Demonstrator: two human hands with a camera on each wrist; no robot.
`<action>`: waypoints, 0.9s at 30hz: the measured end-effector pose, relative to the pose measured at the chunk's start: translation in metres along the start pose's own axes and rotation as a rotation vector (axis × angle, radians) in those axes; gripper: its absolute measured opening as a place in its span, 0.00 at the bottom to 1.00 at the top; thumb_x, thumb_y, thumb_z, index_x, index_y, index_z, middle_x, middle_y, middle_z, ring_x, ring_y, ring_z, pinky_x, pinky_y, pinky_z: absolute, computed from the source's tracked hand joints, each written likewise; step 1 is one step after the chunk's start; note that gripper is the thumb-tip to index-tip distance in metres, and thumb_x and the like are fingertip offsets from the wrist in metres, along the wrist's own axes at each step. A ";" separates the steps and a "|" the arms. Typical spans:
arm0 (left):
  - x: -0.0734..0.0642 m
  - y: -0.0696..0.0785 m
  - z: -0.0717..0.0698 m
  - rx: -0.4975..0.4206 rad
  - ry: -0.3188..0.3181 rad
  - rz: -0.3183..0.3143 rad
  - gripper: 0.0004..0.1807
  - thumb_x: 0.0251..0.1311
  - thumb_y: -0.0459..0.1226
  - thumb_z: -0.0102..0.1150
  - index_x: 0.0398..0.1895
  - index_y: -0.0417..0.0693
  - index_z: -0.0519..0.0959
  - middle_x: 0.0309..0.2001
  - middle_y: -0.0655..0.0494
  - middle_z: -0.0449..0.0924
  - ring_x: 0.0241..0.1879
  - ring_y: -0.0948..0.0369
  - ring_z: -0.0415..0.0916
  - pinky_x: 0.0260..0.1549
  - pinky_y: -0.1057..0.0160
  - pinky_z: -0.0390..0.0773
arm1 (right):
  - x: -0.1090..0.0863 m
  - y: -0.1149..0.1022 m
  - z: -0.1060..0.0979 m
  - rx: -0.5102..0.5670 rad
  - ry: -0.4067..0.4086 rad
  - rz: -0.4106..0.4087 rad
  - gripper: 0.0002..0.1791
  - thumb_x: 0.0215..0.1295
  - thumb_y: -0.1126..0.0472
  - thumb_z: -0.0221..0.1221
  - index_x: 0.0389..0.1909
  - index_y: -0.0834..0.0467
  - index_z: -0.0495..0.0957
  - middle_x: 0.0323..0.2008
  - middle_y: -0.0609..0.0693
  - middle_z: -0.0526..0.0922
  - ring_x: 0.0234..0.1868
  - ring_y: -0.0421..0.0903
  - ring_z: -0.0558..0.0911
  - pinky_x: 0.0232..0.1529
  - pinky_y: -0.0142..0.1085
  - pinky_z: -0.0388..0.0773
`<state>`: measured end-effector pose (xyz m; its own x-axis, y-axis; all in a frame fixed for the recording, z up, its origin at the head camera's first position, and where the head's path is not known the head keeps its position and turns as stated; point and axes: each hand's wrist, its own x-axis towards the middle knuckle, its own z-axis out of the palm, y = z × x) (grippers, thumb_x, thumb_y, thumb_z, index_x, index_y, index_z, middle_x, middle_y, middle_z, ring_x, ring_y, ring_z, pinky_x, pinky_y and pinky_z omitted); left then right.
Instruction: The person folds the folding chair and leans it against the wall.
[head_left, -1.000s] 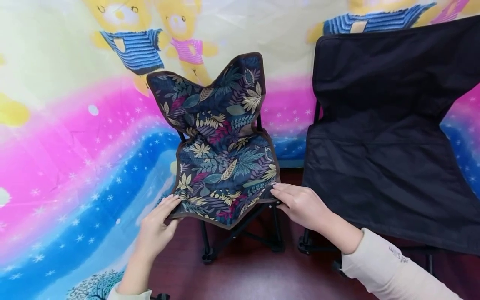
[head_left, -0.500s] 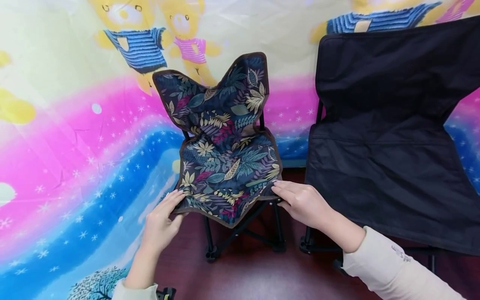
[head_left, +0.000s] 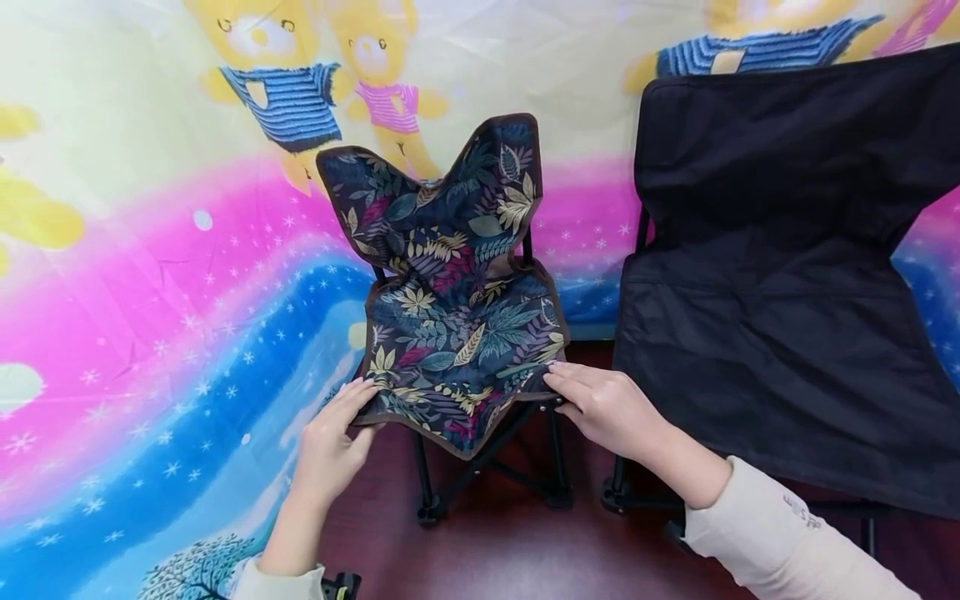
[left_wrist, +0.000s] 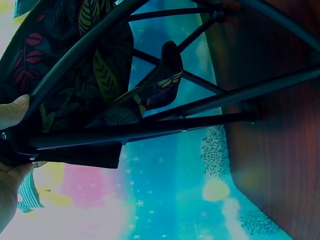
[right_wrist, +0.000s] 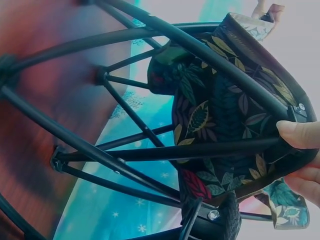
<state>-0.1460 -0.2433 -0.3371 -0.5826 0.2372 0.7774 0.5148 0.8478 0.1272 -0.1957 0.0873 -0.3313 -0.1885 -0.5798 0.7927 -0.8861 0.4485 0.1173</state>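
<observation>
Glossy reddish-brown wood-grain surface (head_left: 517, 558), pale light reflecting off it, leaf-patterned folding chair (head_left: 465, 333) standing upright on its black feet (head_left: 429, 510), larger black folding chair (head_left: 765, 300) standing on it too, just beside the first

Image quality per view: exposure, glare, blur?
Head: bright, with a pale sheen on the floor; left wrist: patterned chair very dark, backdrop washed out toward lower left; right wrist: hazy, floor blurry at left, upper right blown out to white.
</observation>
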 end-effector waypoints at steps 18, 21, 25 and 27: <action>0.010 0.003 -0.002 -0.027 0.011 -0.007 0.24 0.35 0.25 0.65 0.43 0.36 0.76 0.46 0.45 0.75 0.49 0.50 0.69 0.47 0.55 0.67 | 0.014 -0.002 -0.002 -0.014 0.014 -0.016 0.25 0.26 0.70 0.70 0.35 0.69 0.78 0.36 0.61 0.79 0.38 0.50 0.79 0.33 0.40 0.76; 0.012 0.003 -0.001 -0.025 0.009 -0.008 0.23 0.36 0.26 0.65 0.43 0.37 0.77 0.46 0.46 0.75 0.49 0.50 0.69 0.47 0.54 0.68 | 0.015 -0.002 -0.003 -0.014 0.014 -0.009 0.25 0.27 0.70 0.70 0.35 0.68 0.78 0.36 0.61 0.79 0.38 0.50 0.79 0.34 0.40 0.76; 0.013 0.005 0.001 -0.024 0.009 -0.012 0.23 0.36 0.26 0.65 0.43 0.37 0.77 0.46 0.46 0.75 0.49 0.50 0.69 0.45 0.53 0.68 | 0.015 -0.002 -0.003 -0.014 0.014 -0.004 0.24 0.29 0.70 0.69 0.35 0.68 0.78 0.36 0.61 0.79 0.38 0.51 0.79 0.34 0.40 0.76; 0.013 0.006 0.002 -0.026 0.009 -0.012 0.23 0.36 0.26 0.65 0.43 0.37 0.77 0.46 0.46 0.75 0.49 0.51 0.69 0.46 0.53 0.68 | 0.014 -0.002 -0.003 -0.016 0.015 -0.004 0.24 0.29 0.70 0.69 0.35 0.68 0.78 0.36 0.61 0.79 0.38 0.51 0.79 0.34 0.40 0.76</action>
<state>-0.1523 -0.2343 -0.3272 -0.5834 0.2222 0.7812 0.5241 0.8378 0.1531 -0.1955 0.0801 -0.3183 -0.1786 -0.5713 0.8011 -0.8796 0.4575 0.1301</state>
